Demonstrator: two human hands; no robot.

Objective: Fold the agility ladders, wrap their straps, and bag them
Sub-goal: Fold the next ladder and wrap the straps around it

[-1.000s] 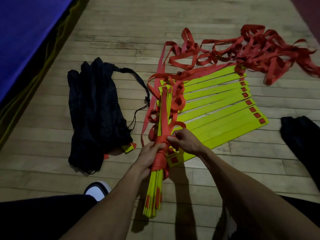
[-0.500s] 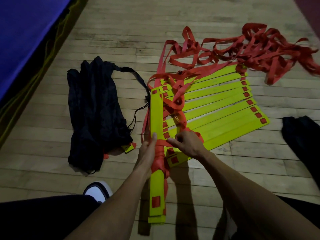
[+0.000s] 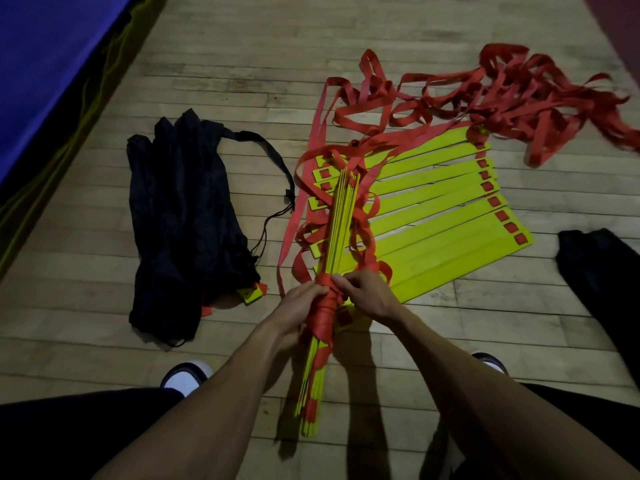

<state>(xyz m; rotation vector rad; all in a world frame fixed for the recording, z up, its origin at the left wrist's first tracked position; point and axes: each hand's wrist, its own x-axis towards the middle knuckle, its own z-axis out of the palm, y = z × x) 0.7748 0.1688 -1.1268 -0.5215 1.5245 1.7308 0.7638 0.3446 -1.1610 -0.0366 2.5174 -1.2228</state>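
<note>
The floor is made of pale wood boards, worn and a bit scuffed, and the room is dim. At ten o'clock a big blue mat lies along the edge of the floor.

In the middle, the left hand holds tight around a bundle of yellow rungs, right where a red strap is wound around it. The right hand pinches the strap at the top of the wrap. The bundle stands on edge, pointing toward twelve o'clock.

At two o'clock more yellow rungs lie flat side by side on the boards. Past them, at one o'clock, loose red straps sit in a messy heap.

At nine o'clock a black bag lies crumpled, with a yellow end poking out. Dark cloth lies at three o'clock. A shoe shows at seven o'clock.
</note>
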